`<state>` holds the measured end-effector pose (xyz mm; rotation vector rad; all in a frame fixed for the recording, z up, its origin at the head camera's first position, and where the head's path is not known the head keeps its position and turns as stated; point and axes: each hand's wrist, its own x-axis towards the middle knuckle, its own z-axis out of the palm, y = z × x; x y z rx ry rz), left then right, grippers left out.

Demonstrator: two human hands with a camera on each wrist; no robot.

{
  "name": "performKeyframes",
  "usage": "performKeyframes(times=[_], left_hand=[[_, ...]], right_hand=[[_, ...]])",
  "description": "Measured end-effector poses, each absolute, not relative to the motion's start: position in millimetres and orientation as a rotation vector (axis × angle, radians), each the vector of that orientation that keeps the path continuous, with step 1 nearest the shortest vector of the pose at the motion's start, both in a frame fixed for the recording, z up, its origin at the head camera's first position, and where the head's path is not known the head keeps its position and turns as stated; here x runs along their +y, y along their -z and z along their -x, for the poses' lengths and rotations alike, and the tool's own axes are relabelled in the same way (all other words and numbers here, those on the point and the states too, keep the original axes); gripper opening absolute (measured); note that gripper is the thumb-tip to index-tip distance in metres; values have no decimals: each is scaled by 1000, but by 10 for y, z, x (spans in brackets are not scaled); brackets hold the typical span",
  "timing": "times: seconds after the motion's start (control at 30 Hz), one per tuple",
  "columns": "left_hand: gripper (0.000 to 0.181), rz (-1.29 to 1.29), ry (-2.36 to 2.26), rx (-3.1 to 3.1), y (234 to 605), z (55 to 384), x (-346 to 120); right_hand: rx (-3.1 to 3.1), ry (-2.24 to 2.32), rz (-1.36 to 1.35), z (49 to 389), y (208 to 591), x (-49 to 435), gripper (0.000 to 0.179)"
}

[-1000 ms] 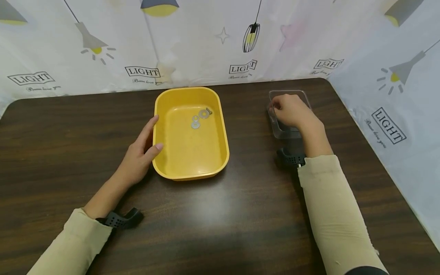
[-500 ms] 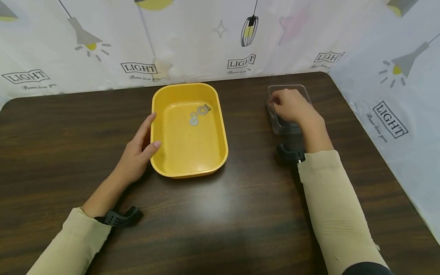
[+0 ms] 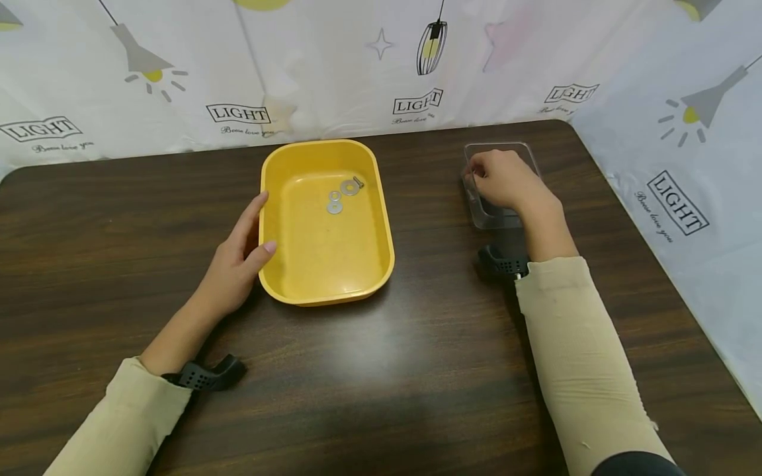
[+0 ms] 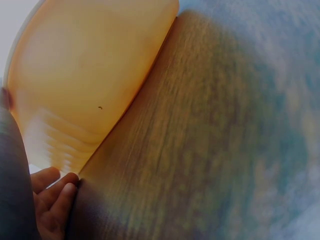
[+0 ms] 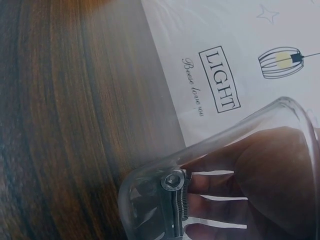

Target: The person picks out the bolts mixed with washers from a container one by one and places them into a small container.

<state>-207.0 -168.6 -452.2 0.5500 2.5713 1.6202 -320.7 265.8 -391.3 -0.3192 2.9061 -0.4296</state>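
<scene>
My left hand (image 3: 229, 268) holds the yellow tray (image 3: 324, 264) at its left side, thumb over the rim and fingers against the outer wall. In the left wrist view, fingertips (image 4: 70, 179) touch the tray's lower outside edge. Several flat washers (image 3: 335, 207) and a small screw (image 3: 358, 182) lie inside the tray. At the right, my right hand (image 3: 508, 178) reaches down into a clear plastic box (image 3: 491, 221). Through its wall, the right wrist view shows fingertips touching metal pieces, with a bolt head and washer (image 5: 173, 180) and threaded parts visible. Whether they pinch one is unclear.
Both containers stand on a dark wood-grain table (image 3: 381, 370). A white printed sheet (image 3: 333, 73) hangs along the back and right edges. Black straps with camera mounts (image 3: 208, 375) are on both wrists.
The head view tilts slightly, so everything sits a little higher in it. Both hands stay in about the same place, left at the tray, right in the clear box.
</scene>
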Motion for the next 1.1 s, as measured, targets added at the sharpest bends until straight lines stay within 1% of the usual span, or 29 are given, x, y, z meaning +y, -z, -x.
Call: performKeyframes(times=[0.7, 1.1], left_hand=[[66, -539, -1590, 2585, 4511, 2056, -1711], [66, -559, -1603, 2572, 4501, 2055, -1681]], right_hand=[[2877, 461, 347, 3225, 3901, 2680, 33], [2863, 490, 322, 3188, 3841, 2781, 36]])
